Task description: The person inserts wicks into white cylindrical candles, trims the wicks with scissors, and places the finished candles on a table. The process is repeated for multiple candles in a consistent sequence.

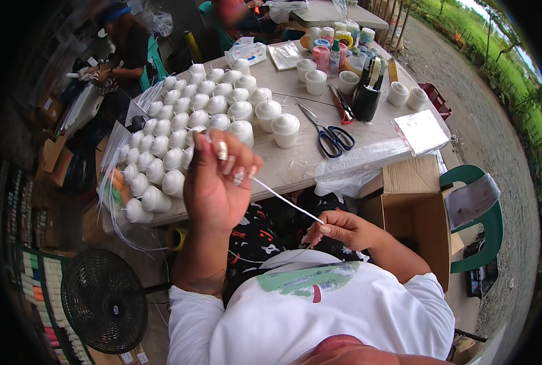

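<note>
A thin white cord (286, 199) runs taut and slanting between my two hands, above my lap. My left hand (219, 179), raised in front of the table edge, is closed on its upper end, with the fingers curled in. Lower and to the right, my right hand (344, 230) pinches the cord between thumb and fingers. A slack length hangs below, over my patterned trousers. Behind my left hand stand rows of white cup-shaped candles (240, 111) with domed tops, several with thin wicks poking up. My left hand hides some of them.
The table (301, 161) also bears dark-handled scissors (335, 141), red-handled pliers (342, 109), a black tape dispenser (368, 97), jars and plastic film (362, 161). An open carton (414, 207) and green chair (493, 225) stand right; a black fan (105, 301) is lower left. Other people sit beyond.
</note>
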The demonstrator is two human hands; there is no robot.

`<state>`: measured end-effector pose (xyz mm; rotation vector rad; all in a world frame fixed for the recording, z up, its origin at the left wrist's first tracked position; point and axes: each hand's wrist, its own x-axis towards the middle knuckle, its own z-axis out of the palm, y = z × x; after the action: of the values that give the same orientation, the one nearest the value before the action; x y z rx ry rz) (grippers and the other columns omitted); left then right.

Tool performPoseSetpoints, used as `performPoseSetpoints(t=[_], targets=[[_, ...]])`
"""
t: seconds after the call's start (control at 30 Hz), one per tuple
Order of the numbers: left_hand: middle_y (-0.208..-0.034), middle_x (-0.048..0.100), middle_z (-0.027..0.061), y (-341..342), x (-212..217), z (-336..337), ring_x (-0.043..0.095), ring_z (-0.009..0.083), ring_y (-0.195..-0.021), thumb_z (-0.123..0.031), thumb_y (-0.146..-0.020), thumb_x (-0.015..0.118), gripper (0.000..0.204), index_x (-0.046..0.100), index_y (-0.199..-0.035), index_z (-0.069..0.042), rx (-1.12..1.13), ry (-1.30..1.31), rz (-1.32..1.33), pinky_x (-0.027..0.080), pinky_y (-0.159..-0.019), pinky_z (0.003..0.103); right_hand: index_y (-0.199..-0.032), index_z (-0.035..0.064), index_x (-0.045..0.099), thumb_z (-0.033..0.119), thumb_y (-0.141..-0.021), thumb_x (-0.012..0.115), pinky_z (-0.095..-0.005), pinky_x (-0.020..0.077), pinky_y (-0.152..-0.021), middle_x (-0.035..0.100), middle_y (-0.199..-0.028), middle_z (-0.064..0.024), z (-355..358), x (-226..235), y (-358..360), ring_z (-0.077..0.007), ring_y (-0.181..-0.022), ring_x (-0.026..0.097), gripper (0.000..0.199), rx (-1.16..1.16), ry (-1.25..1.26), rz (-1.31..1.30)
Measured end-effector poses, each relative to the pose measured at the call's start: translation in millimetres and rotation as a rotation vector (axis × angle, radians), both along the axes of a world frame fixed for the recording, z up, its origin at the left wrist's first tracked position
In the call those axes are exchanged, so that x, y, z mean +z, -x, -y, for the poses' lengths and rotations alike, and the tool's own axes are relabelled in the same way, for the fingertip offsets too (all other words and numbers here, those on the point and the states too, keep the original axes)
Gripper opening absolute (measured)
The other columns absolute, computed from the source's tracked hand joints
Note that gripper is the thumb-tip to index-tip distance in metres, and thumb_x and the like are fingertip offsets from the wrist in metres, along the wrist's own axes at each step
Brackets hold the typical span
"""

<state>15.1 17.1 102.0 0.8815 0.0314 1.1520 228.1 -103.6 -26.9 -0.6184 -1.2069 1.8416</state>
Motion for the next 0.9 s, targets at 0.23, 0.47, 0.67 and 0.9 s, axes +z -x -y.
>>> performPoseSetpoints(t=[0.23, 0.47, 0.67, 0.9], targets=[[-0.066, 0.036, -0.0017, 155.7, -13.1, -5.3, 0.034, 0.0100, -0.060, -0.027, -0.101, 0.045, 0.025, 0.045, -0.081, -0.012, 0.416, -0.119, 0.103, 0.032, -0.068, 0.029, -0.088, 0.0100, 0.070, 0.008, -0.079, 0.070, -0.0386, 0.0430, -0.089, 0.059, -0.097, -0.0052, 30.0, 8.0, -95.0, -0.0264, -0.100, 0.055, 0.009, -0.626, -0.717, 1.306], [-0.104, 0.068, 0.0138, 141.4, -20.1, 1.2, 0.063, 0.0285, -0.105, -0.026, -0.084, 0.071, 0.030, 0.068, -0.101, -0.001, -0.454, -0.700, -0.861, 0.039, -0.101, 0.045, -0.100, 0.0118, 0.072, 0.001, -0.080, 0.068, -0.0365, 0.0475, -0.079, 0.061, -0.087, -0.0043, 42.3, -1.6, -154.4, -0.0245, -0.082, 0.059, 0.023, -1.265, -0.492, 1.571], [-0.117, 0.060, 0.0162, -45.8, 0.2, -44.3, 0.057, 0.0309, -0.110, -0.024, -0.083, 0.070, 0.041, 0.059, -0.117, -0.002, -0.074, -1.096, -1.259, 0.045, -0.094, 0.037, -0.128, -0.0041, 0.053, -0.002, -0.092, 0.047, -0.0370, 0.0488, -0.090, 0.062, -0.118, -0.0161, 54.6, 10.6, -201.9, -0.0249, -0.105, 0.062, 0.037, -1.359, -0.567, 0.183], [-0.132, 0.048, 0.0214, -243.9, -51.5, -186.7, 0.047, 0.0328, -0.125, -0.020, -0.076, 0.072, 0.067, 0.044, -0.133, 0.000, 0.301, -1.191, -1.581, 0.039, -0.104, 0.039, -0.122, -0.0008, 0.052, -0.001, -0.096, 0.046, -0.0399, 0.0543, -0.077, 0.063, -0.114, -0.0194, 69.7, -4.3, -187.1, -0.0240, -0.086, 0.066, 0.027, -1.171, -0.499, -0.243]])
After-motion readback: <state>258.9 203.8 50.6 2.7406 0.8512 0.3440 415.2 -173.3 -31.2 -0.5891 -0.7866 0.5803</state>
